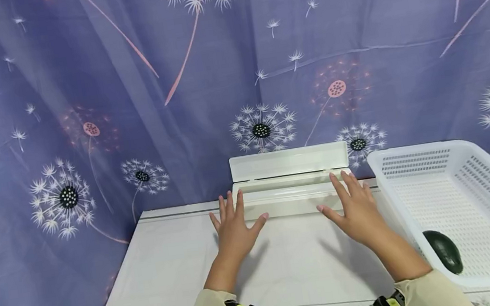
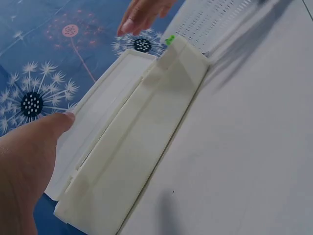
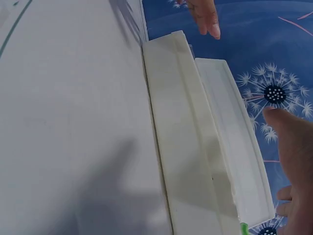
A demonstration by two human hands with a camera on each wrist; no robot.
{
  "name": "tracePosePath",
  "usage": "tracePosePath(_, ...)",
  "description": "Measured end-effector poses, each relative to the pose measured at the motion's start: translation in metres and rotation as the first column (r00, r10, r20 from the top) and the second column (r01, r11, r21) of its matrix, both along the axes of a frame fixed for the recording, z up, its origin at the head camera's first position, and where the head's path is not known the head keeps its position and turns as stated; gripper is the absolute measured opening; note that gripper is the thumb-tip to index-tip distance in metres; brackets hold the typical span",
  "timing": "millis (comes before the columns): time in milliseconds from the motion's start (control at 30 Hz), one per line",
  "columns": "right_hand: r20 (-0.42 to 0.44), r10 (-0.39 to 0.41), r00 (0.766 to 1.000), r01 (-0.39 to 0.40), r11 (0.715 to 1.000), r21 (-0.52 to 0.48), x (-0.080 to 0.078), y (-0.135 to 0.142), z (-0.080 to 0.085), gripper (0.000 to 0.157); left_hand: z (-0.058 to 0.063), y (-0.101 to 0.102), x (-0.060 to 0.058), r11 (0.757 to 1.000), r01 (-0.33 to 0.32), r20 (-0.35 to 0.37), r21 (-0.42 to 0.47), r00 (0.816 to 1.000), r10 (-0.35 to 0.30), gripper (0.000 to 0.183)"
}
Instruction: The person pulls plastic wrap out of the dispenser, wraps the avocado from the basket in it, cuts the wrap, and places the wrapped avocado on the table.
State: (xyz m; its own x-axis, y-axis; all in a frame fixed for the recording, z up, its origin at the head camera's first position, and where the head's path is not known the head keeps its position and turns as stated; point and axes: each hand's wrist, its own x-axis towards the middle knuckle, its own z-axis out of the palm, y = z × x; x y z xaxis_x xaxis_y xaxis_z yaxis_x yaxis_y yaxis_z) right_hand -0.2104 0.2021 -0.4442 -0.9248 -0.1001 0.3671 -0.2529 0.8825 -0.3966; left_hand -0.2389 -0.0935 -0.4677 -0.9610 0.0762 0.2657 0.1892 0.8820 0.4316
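Apparently poised at a long white box, a person spreads both hands over its two ends at the back of a white table. Raised along the rear edge, the lid stands upright before a dandelion-print curtain. The left hand, fingers straight and parted, reaches to the box's left end; the right hand, equally spread, mirrors it at the other. Neither grips anything; whether any fingertip touches the box cannot be told. A small green piece, too slight to identify, shows at the box's right end in both wrist views. Well to the right, a white basket holds a dark green vegetable against its near left wall, beyond either hand's reach as posed.

The step in hand looks like placing or steadying the box with its lid up; a single moment does not settle whether the hands are arriving or letting go. Any next move on the box would seem to call for bracing both ends evenly, with fingers kept out of the lid's swing, since the hinge looks thin.
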Motion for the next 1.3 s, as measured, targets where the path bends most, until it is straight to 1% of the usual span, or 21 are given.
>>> tracePosePath(100, -0.027, 0.004, 1.0, -0.005, 1.0, -0.024, -0.001, -0.001, -0.003, 0.083, -0.003, -0.003, -0.002, 0.996, -0.01, 0.016, 0.089, 1.0, 0.008, 0.093)
tracePosePath(200, -0.058, -0.003, 0.998, 0.001, 0.999, -0.046, -0.003, -0.001, -0.006, 0.079, -0.006, -0.004, -0.003, 0.983, -0.042, -0.025, 0.178, 0.999, 0.047, 0.086)
tracePosePath(333, -0.089, -0.011, 0.996, 0.006, 0.998, -0.065, -0.006, -0.001, -0.01, 0.076, -0.008, -0.004, -0.007, 0.951, -0.078, -0.092, 0.3, 0.99, 0.11, 0.075)
tracePosePath(433, -0.104, -0.013, 0.994, 0.006, 0.997, -0.075, -0.008, 0.0, -0.012, 0.073, -0.01, -0.005, -0.011, 0.928, -0.092, -0.114, 0.36, 0.983, 0.142, 0.068)
tracePosePath(567, -0.119, -0.025, 0.993, 0.015, 0.996, -0.086, -0.012, 0.002, -0.016, 0.068, -0.014, -0.005, -0.017, 0.904, -0.108, -0.104, 0.413, 0.981, 0.165, 0.06)
tracePosePath(700, -0.109, -0.052, 0.993, 0.042, 0.995, -0.093, -0.016, 0.006, -0.02, 0.064, -0.017, -0.007, -0.024, 0.884, -0.084, -0.112, 0.459, 0.982, 0.151, 0.053)
tracePosePath(833, -0.089, -0.071, 0.993, 0.061, 0.992, -0.108, -0.019, 0.011, -0.022, 0.061, -0.019, -0.008, -0.031, 0.874, -0.071, -0.121, 0.48, 0.982, 0.146, 0.048)
tracePosePath(1033, -0.08, -0.13, 0.988, 0.114, 0.977, -0.18, -0.022, 0.015, -0.025, 0.052, -0.025, -0.009, -0.038, 0.855, -0.077, -0.1, 0.512, 0.984, 0.148, 0.04)
tracePosePath(1133, -0.081, -0.164, 0.983, 0.144, 0.966, -0.214, -0.024, 0.017, -0.027, 0.046, -0.028, -0.008, -0.04, 0.841, -0.079, -0.088, 0.536, 0.985, 0.149, 0.036)
tracePosePath(1300, -0.08, -0.191, 0.978, 0.167, 0.955, -0.247, -0.026, 0.017, -0.029, 0.04, -0.03, -0.006, -0.043, 0.798, -0.068, -0.07, 0.599, 0.988, 0.137, 0.034)
